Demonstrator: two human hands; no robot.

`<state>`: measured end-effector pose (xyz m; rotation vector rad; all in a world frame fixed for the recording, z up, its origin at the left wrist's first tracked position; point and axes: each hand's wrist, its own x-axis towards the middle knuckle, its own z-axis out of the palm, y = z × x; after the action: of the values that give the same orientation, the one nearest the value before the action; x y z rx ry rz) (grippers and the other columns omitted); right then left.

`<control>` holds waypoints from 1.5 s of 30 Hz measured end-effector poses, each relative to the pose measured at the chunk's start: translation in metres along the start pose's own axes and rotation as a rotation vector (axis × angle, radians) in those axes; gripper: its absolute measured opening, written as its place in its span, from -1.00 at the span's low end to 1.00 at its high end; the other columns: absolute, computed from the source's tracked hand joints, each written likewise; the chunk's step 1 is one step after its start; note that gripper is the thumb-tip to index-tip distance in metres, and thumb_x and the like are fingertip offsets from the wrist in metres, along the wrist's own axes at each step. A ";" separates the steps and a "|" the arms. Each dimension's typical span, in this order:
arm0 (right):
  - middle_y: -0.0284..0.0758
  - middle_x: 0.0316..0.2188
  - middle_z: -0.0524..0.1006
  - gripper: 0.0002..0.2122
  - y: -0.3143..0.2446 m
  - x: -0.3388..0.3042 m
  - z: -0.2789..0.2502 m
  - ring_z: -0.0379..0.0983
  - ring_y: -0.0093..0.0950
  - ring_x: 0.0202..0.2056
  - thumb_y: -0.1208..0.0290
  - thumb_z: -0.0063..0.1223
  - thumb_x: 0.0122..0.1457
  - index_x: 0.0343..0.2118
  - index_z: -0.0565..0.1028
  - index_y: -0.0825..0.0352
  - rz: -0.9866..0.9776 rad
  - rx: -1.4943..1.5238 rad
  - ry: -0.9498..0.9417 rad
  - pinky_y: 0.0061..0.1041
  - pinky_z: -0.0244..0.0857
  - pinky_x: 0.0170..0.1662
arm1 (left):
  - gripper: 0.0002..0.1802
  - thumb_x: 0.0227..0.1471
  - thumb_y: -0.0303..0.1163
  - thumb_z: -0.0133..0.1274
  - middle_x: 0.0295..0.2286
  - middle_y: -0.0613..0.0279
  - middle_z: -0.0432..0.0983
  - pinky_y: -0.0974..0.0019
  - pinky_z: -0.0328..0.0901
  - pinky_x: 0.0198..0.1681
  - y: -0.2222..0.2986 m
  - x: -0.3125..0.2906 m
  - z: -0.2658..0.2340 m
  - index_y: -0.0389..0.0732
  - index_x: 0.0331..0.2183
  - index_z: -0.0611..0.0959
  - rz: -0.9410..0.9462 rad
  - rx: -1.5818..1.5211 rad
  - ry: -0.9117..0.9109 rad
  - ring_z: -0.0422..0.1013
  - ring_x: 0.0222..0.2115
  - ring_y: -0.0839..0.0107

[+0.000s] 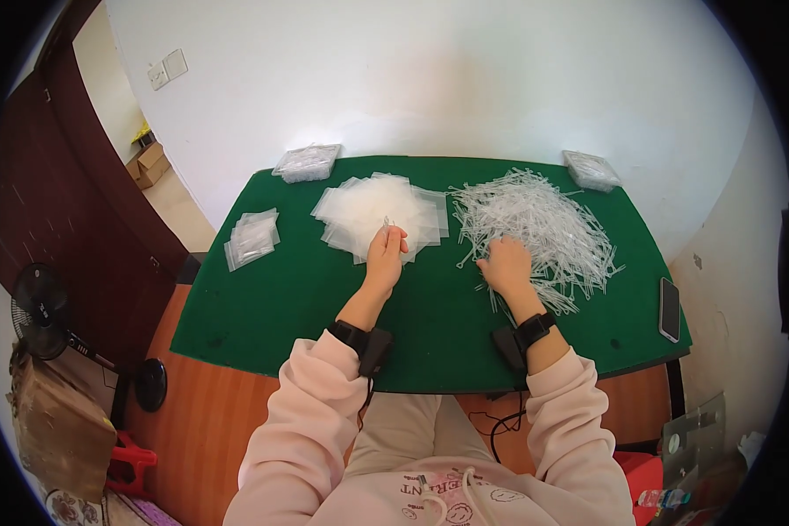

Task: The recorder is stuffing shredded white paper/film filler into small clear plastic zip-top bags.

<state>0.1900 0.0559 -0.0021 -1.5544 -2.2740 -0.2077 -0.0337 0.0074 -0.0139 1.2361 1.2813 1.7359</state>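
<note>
My left hand (386, 254) is closed, and the tips of a few thin clear plastic sticks (387, 221) poke out above its fingers. It is in front of a fanned heap of flat clear plastic bags (368, 203). My right hand (507, 263) reaches to the near left side of a large pile of thin clear plastic sticks with looped ends (552, 226). Its fingers bend downward among the sticks; whatever they pinch is hidden. At the left lies a small overlapping stack of clear bags (253, 237) with something whitish inside.
The green-covered table (307, 316) has a clear packed box (309, 163) at its back left and another clear package (593, 170) at its back right. A phone (669, 309) lies near the right edge. A black fan (42, 311) stands on the floor at left.
</note>
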 end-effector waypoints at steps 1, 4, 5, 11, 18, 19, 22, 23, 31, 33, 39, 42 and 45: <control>-0.23 -0.37 0.40 -0.70 0.000 0.000 0.003 0.33 -0.24 -0.25 0.22 0.16 -0.15 -0.40 0.44 0.31 -0.015 0.040 -0.006 -0.30 0.24 -0.27 | -0.72 0.14 -0.20 -0.24 -0.62 0.47 0.23 0.58 -0.02 -0.65 -0.002 0.001 -0.001 -0.16 -0.44 0.44 0.002 -0.001 0.003 0.05 -0.68 0.70; -0.24 -0.43 0.42 -0.78 0.001 0.003 0.010 0.37 -0.25 -0.29 0.27 0.12 -0.11 -0.44 0.45 0.28 -0.053 0.120 -0.017 -0.30 0.26 -0.30 | -0.72 0.15 -0.19 -0.24 -0.63 0.46 0.23 0.55 0.04 -0.62 -0.006 0.003 -0.004 -0.16 -0.43 0.42 0.028 0.031 0.012 0.09 -0.67 0.66; -0.24 -0.46 0.43 -0.82 0.002 0.003 0.011 0.38 -0.25 -0.32 0.31 0.10 -0.11 -0.46 0.46 0.27 -0.045 0.131 -0.013 -0.31 0.26 -0.32 | -0.72 0.15 -0.19 -0.24 -0.63 0.46 0.23 0.55 0.04 -0.62 -0.002 0.001 0.000 -0.16 -0.43 0.42 0.025 0.028 0.009 0.09 -0.67 0.66; -0.25 -0.59 0.44 -0.96 -0.005 0.004 -0.001 0.40 -0.23 -0.46 0.46 -0.01 -0.08 -0.54 0.43 0.27 -0.045 0.238 0.041 -0.31 0.27 -0.37 | -0.73 0.15 -0.17 -0.25 -0.63 0.47 0.20 0.56 0.04 -0.62 0.013 -0.009 0.009 -0.16 -0.38 0.40 -0.184 -0.240 -0.149 0.09 -0.68 0.67; -0.26 -0.59 0.42 -0.97 -0.026 -0.002 -0.020 0.36 -0.31 -0.54 0.51 -0.08 0.00 -0.49 0.36 0.33 -0.183 0.614 0.300 -0.41 0.24 -0.43 | -0.77 0.10 -0.21 -0.13 -0.65 0.51 0.20 0.62 -0.01 -0.65 0.022 -0.011 0.005 -0.18 -0.41 0.44 -0.186 -0.107 -0.175 0.11 -0.68 0.72; -0.29 -0.60 0.40 -0.97 -0.029 -0.004 -0.021 0.35 -0.38 -0.56 0.53 -0.10 0.03 -0.46 0.35 0.35 -0.175 0.697 0.300 -0.47 0.23 -0.44 | -0.78 0.08 -0.23 -0.09 -0.65 0.52 0.22 0.63 -0.02 -0.65 0.023 -0.012 0.005 -0.19 -0.41 0.47 -0.156 -0.030 -0.178 0.11 -0.68 0.73; -0.31 -0.61 0.40 -0.97 -0.032 -0.007 -0.017 0.35 -0.44 -0.58 0.52 -0.15 0.07 -0.42 0.33 0.33 -0.179 0.993 0.136 -0.49 0.23 -0.48 | -0.81 0.02 -0.29 -0.01 -0.63 0.51 0.27 0.63 0.00 -0.62 0.036 -0.018 0.012 -0.22 -0.39 0.52 -0.097 0.000 -0.209 0.13 -0.64 0.74; -0.32 -0.61 0.40 -0.96 -0.033 -0.008 -0.016 0.35 -0.47 -0.58 0.52 -0.18 0.09 -0.39 0.32 0.32 -0.182 1.140 0.049 -0.50 0.22 -0.50 | -0.82 -0.01 -0.33 0.04 -0.61 0.48 0.32 0.62 0.03 -0.57 0.041 -0.021 0.015 -0.24 -0.38 0.55 -0.067 -0.044 -0.231 0.16 -0.61 0.73; -0.39 -0.55 0.39 -0.90 -0.055 -0.022 -0.014 0.33 -0.64 -0.59 0.53 -0.26 0.14 -0.28 0.29 0.34 -0.234 1.478 -0.323 -0.70 0.20 -0.53 | -0.82 -0.05 -0.38 0.09 -0.55 0.41 0.43 0.60 0.10 -0.51 0.040 -0.023 0.015 -0.28 -0.38 0.60 0.000 -0.083 -0.184 0.23 -0.56 0.69; -0.38 -0.55 0.39 -0.90 -0.055 -0.022 -0.009 0.33 -0.64 -0.59 0.53 -0.26 0.15 -0.28 0.29 0.35 -0.227 1.510 -0.329 -0.69 0.21 -0.52 | -0.82 -0.05 -0.38 0.09 -0.55 0.40 0.44 0.59 0.11 -0.51 0.037 -0.023 0.017 -0.28 -0.39 0.61 -0.020 -0.101 -0.175 0.24 -0.56 0.68; -0.36 -0.58 0.41 -0.92 -0.058 -0.023 -0.010 0.36 -0.61 -0.59 0.52 -0.21 0.13 -0.33 0.33 0.36 -0.196 1.482 -0.427 -0.66 0.25 -0.51 | -0.80 0.04 -0.31 -0.03 -0.58 0.42 0.39 0.62 -0.03 -0.65 0.030 -0.024 0.020 -0.24 -0.41 0.59 0.088 -0.045 -0.254 0.11 -0.69 0.75; -0.33 -0.59 0.41 -0.94 -0.047 -0.020 -0.010 0.37 -0.54 -0.58 0.52 -0.13 0.08 -0.37 0.36 0.36 -0.315 1.124 -0.318 -0.59 0.27 -0.49 | -0.76 0.08 -0.27 -0.09 -0.58 0.39 0.40 0.61 -0.02 -0.66 0.034 -0.016 0.013 -0.24 -0.42 0.56 0.055 -0.053 -0.149 0.10 -0.70 0.74; -0.31 -0.59 0.42 -0.93 -0.036 -0.016 -0.012 0.38 -0.46 -0.54 0.54 -0.07 0.02 -0.41 0.39 0.35 -0.352 0.824 -0.186 -0.51 0.28 -0.44 | -0.72 0.11 -0.24 -0.15 -0.58 0.37 0.38 0.59 -0.02 -0.66 0.036 -0.005 -0.001 -0.23 -0.44 0.52 0.012 -0.171 0.038 0.09 -0.71 0.72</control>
<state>0.1641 0.0247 0.0062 -0.7681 -2.2931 0.7235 -0.0315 -0.0084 0.0189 1.1194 1.1222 1.8438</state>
